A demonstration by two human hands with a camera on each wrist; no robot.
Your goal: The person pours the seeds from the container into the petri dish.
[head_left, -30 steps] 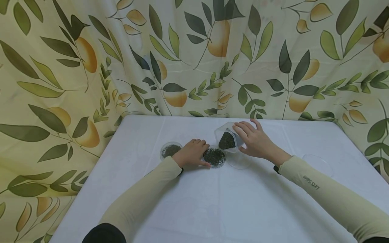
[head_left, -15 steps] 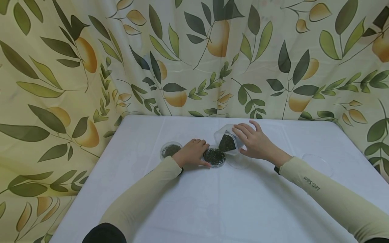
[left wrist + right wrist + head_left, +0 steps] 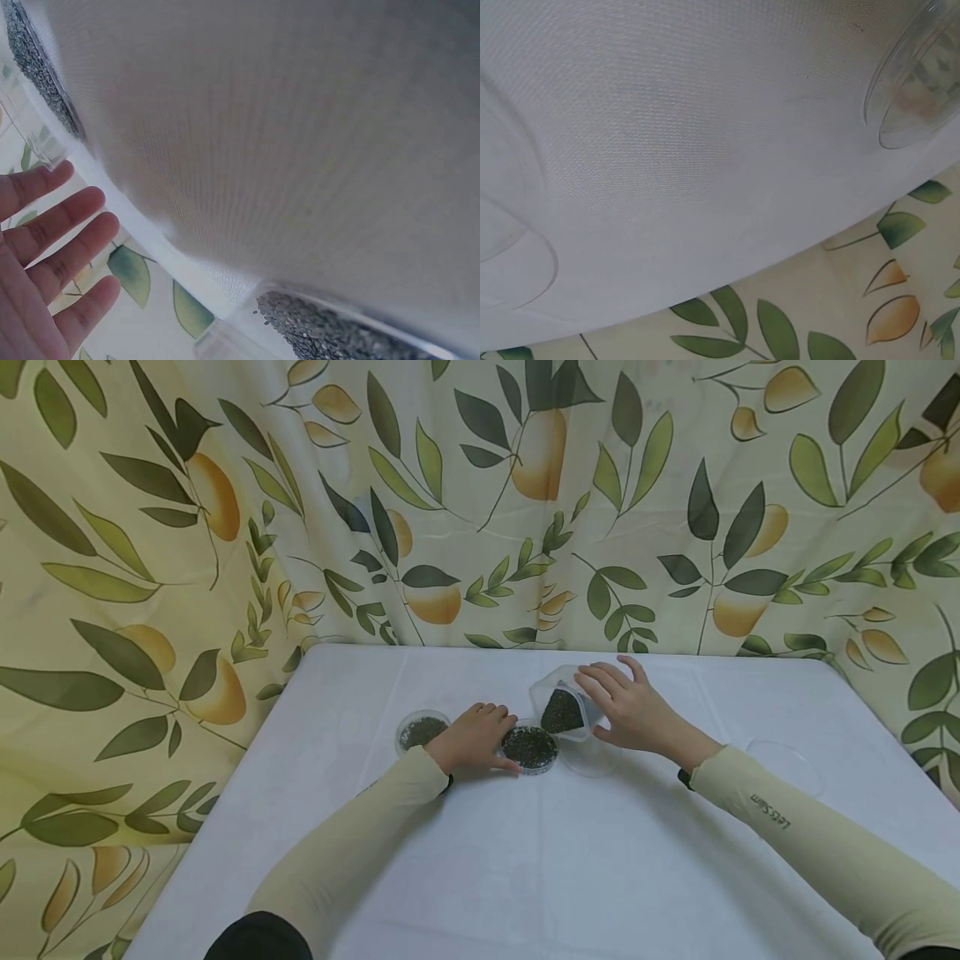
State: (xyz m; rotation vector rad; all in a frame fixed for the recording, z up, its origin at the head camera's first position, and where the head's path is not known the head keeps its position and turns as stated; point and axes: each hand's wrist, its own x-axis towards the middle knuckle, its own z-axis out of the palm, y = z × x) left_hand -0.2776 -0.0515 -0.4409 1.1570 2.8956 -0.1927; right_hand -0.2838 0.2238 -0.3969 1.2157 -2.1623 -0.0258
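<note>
My left hand grips the edge of a round clear petri dish, its thumb on the near side. Dark little seeds, resembling black sesame, lie in that dish. My right hand holds a clear angular container, tilted toward the dish, with a heap of dark seeds at its lowered side. Left of my left hand stands another petri dish with seeds, partly covered by the hand. In the left wrist view, seeds show at lower right and spread fingers at left.
One clear round lid or dish lies below the tilted container, another farther right. In the right wrist view, transparent rims appear at upper right. A white cloth covers the table; a leaf-patterned curtain hangs behind it.
The tilted container and my right hand shift only very slightly. My left hand and the two dishes of seeds stay in place.
</note>
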